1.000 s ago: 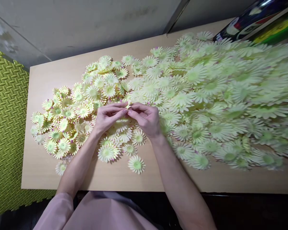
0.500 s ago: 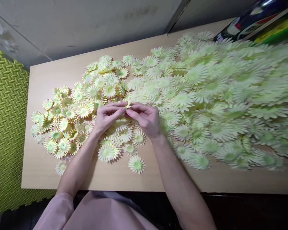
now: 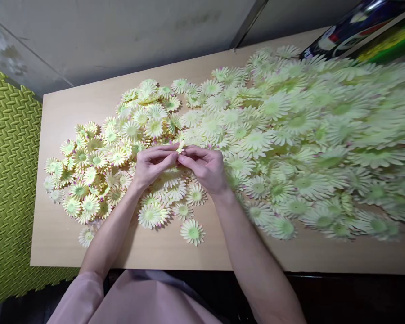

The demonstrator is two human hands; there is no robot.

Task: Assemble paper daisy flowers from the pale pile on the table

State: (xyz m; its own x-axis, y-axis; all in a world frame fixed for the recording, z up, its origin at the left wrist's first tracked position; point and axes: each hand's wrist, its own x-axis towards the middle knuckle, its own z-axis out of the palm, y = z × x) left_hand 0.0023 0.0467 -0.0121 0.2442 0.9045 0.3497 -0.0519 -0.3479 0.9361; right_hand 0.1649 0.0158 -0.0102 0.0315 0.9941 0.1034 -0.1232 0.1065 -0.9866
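Between the fingertips of both hands is a small pale yellow artificial flower [image 3: 180, 147], seen edge-on and mostly covered by the fingers. My left hand [image 3: 155, 165] pinches it from the left side, thumb against fingers. From the right, my right hand [image 3: 204, 167] pinches it too, and the two thumbs nearly meet. Loose artificial flower heads [image 3: 168, 180] with pale petals and green centres lie right below the hands. A single flower head [image 3: 192, 231] rests nearer the table's front edge, between my forearms.
Flower heads are heaped on the wooden table [image 3: 64, 249], with a smaller pile [image 3: 97, 159] at left and a broad pile [image 3: 290, 135] at right. Dark and green bottles or packages [image 3: 361, 31] lie at the back right. A green foam mat [image 3: 10, 189] borders the left side.
Both hands stay in nearly the same place, still pinching the flower. The view has shifted very slightly; the piles look unchanged.
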